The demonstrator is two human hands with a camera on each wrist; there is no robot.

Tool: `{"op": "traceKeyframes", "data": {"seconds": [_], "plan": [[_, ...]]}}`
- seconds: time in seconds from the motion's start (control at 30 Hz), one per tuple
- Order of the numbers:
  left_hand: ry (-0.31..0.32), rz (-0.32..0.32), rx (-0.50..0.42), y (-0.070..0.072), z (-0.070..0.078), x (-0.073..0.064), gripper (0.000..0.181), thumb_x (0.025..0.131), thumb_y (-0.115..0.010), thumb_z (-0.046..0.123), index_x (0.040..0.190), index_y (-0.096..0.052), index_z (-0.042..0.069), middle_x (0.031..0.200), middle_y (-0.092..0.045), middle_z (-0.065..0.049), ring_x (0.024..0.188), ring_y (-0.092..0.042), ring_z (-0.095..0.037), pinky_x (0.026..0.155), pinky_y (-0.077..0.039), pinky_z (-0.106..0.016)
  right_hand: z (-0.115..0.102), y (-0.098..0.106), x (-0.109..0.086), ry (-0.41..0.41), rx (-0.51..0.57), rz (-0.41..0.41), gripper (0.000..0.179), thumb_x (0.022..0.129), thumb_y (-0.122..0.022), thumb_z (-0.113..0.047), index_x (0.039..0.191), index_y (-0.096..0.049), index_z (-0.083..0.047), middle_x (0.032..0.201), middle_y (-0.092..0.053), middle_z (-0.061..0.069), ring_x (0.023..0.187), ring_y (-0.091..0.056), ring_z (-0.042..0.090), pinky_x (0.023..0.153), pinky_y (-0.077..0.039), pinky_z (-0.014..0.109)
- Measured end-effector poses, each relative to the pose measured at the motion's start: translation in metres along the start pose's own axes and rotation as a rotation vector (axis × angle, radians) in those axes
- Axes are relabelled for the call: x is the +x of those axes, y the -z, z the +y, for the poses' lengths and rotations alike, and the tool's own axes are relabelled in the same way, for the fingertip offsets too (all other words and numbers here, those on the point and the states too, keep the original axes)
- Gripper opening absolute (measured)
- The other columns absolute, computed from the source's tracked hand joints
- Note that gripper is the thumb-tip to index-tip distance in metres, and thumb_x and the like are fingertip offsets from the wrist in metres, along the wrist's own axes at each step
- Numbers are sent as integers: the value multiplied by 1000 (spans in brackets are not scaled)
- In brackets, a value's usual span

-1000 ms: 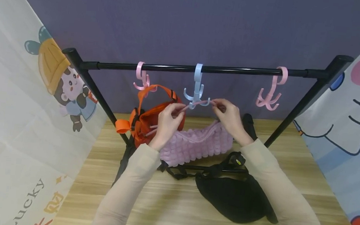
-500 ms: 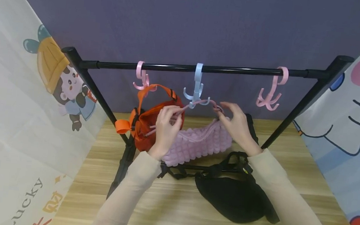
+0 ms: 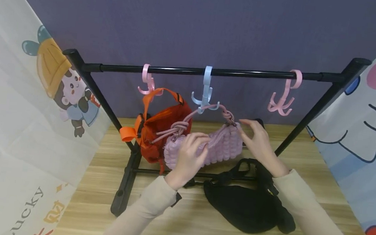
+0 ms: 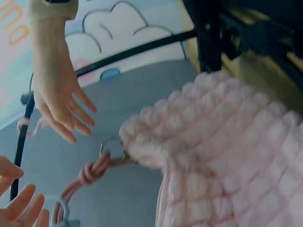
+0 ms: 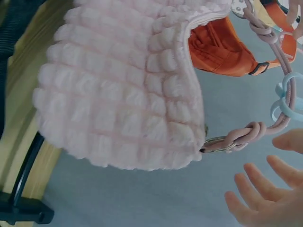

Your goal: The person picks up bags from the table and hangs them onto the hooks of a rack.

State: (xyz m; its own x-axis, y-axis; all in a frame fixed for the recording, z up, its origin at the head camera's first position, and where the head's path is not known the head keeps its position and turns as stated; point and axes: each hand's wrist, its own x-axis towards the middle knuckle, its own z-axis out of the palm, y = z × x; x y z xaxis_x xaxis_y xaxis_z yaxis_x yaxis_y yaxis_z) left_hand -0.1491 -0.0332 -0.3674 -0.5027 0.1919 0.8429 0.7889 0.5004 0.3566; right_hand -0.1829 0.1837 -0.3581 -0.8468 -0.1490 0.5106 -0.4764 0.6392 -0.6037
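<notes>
A puffy pink handbag [image 3: 224,146] hangs by its knotted cord strap [image 3: 221,107] from the light blue hook [image 3: 206,87] on the rack's bar. My left hand [image 3: 189,158] is in front of the bag, its fingers loosely bent and holding nothing. At the bag's right end my right hand [image 3: 259,144] has its fingers spread, fingertips close to the strap's metal ring [image 5: 218,144]. In the left wrist view the right hand [image 4: 57,94] shows apart from the bag. To the left an orange bag [image 3: 150,144] hangs by its strap from a pink hook [image 3: 148,82].
A black bag [image 3: 244,208] with straps lies on the wood-grain surface [image 3: 178,225], in front of the rack's lower bar. Another pink hook [image 3: 281,99] hangs at the right of the black top bar [image 3: 245,74]. Printed panels flank the rack.
Both hands have let go of the strap. The left moved down and right in front of the bag, the right moved down and outward. The pink handbag now hangs from the blue hook.
</notes>
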Motion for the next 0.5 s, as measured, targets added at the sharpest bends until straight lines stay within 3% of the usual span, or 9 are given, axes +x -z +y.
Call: {"op": "traceKeyframes", "data": {"seconds": [0.23, 0.5], "plan": [[-7, -128, 18, -18, 5, -19, 19, 72, -63, -3, 88, -64, 6, 91, -59, -5, 85, -55, -19, 77, -43, -30, 15, 6, -15, -72, -51, -137, 34, 86, -53, -5, 118, -48, 5, 114, -49, 23, 107, -44, 38, 87, -34, 51], [24, -283, 42, -38, -2, -43, 15, 75, -63, 0, 87, -63, 9, 87, -58, -1, 79, -54, -13, 70, -42, -22, 37, 7, -30, -101, -99, -209, 32, 86, -53, -4, 116, -48, 7, 107, -53, 26, 99, -49, 41, 81, -39, 52]]}}
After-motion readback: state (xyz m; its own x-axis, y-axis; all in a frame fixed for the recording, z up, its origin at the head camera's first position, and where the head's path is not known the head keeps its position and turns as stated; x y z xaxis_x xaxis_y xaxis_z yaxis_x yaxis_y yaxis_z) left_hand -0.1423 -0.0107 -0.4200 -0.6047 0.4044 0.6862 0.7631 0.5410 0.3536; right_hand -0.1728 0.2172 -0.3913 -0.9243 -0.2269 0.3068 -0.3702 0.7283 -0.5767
